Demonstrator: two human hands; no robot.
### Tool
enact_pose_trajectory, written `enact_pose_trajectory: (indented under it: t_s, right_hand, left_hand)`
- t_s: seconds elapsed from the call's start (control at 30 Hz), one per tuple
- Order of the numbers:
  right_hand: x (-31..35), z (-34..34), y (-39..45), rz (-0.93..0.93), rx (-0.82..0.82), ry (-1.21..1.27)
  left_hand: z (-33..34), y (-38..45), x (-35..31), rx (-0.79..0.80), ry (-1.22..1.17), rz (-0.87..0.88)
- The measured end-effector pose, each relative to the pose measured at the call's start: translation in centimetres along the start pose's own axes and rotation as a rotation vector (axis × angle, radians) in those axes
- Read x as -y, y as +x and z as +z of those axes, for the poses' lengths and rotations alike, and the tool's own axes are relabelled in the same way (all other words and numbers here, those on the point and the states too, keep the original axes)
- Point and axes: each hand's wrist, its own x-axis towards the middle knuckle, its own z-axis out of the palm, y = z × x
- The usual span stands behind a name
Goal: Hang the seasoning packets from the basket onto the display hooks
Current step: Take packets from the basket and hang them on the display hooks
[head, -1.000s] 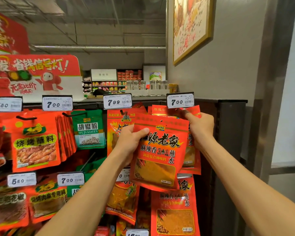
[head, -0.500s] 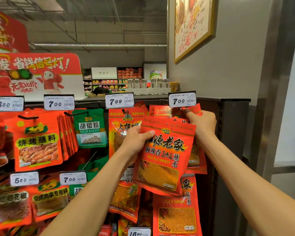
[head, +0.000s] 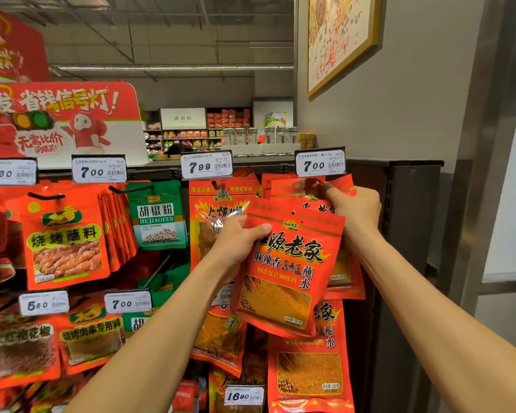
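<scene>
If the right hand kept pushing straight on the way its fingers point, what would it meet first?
Probably the hanging red packets under the 7.00 tag; the right hand already pinches their tops. Depth behind them is unclear.

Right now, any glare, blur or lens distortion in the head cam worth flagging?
Head view: glare streaks across the hanging packet behind the left hand; wide-angle bowing leans the wall and picture frame; price tags' fine print is soft; held packet reads sharp.
</scene>
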Motion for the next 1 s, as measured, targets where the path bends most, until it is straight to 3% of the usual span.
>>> enact_pose_trajectory:
  t_s: [0.3,0.6,1.0]
  right_hand:
    - [-0.4,0.6,1.3,0.067,-0.008,0.014]
    - [-2.4,4.5,5.7,0.211,0.142,-0.103]
    - [-5.1,7.5,8.6,0.325,0.119,-0.132]
  left_hand:
    - [0.3,0.3,-0.4,-0.022,0.015,-0.016]
    - [-1.1,0.3,0.7,-0.120,0.044,0.014]
    - [-1.7,-0.1,0.9,-0.175,-0.009,0.038]
